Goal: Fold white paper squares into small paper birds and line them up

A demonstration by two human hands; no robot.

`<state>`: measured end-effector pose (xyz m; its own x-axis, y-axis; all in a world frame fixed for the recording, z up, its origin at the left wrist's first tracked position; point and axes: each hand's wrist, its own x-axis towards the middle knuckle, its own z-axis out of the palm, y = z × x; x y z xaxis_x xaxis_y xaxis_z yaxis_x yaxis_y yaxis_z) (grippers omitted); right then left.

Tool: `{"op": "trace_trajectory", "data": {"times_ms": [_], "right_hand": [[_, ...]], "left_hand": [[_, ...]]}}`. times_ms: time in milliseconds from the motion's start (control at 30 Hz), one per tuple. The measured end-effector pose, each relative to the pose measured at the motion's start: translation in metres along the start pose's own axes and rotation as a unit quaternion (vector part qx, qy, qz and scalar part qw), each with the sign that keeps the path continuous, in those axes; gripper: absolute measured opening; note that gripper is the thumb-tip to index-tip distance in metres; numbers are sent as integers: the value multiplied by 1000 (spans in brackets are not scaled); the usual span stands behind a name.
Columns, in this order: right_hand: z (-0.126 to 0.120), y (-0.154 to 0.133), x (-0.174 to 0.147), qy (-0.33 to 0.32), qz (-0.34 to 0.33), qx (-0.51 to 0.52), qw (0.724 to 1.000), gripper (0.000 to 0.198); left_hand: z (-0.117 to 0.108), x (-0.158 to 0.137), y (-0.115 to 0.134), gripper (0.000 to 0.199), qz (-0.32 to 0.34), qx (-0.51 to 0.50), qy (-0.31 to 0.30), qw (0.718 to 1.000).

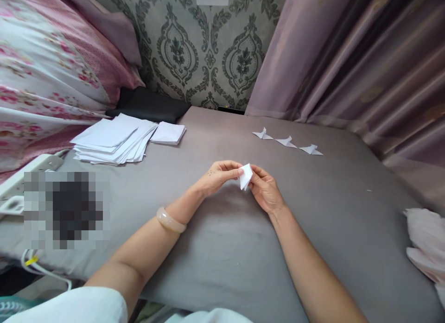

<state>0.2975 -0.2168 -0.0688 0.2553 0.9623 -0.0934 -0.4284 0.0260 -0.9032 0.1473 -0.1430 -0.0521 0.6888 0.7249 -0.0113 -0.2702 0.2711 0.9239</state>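
Note:
Between my two hands, above the middle of the grey surface, is a small folded piece of white paper (246, 176) with pointed lower ends. My left hand (221, 175) pinches its left edge between thumb and fingers. From the other side my right hand (267, 187) grips its right edge, with the fingertips partly hidden behind the paper. Farther back on the right, three folded paper birds (287, 142) sit in a slanting row, apart from my hands.
At the back left lie a loose stack of white paper sheets (111, 140) and a smaller stack of paper squares (168, 133). A black cushion-like object (149, 104) is behind them. A white power strip (31, 174) lies at the left edge. Purple curtains (313, 59) hang at the right.

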Motion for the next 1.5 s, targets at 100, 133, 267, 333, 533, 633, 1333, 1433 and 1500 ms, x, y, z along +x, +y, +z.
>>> {"op": "trace_trajectory", "data": {"times_ms": [100,133,267,333,533,633,1333,1433,1500], "right_hand": [[3,0,-1,-14,9,10,1000,22],[3,0,-1,-18,13,12,1000,22],[4,0,0,4,19,26,999,22],[4,1,0,23,17,46,999,22],[6,3,1,49,7,68,996,20],[9,5,0,58,-24,30,998,21],[4,5,1,88,-56,-110,988,26],[1,5,1,103,-63,-157,980,25],[-2,5,1,70,-72,-211,972,24]], "left_hand": [[2,1,-3,21,7,0,4,1000],[3,2,-4,22,12,3,13,1000],[10,2,-9,25,41,-1,70,997],[12,2,-11,25,42,-10,74,996],[13,3,-14,27,36,-7,81,996],[15,3,-15,27,52,11,99,994],[5,6,-17,29,-24,28,74,997],[1,5,-15,34,-65,55,38,996],[1,2,-13,37,-87,91,10,992]]}}
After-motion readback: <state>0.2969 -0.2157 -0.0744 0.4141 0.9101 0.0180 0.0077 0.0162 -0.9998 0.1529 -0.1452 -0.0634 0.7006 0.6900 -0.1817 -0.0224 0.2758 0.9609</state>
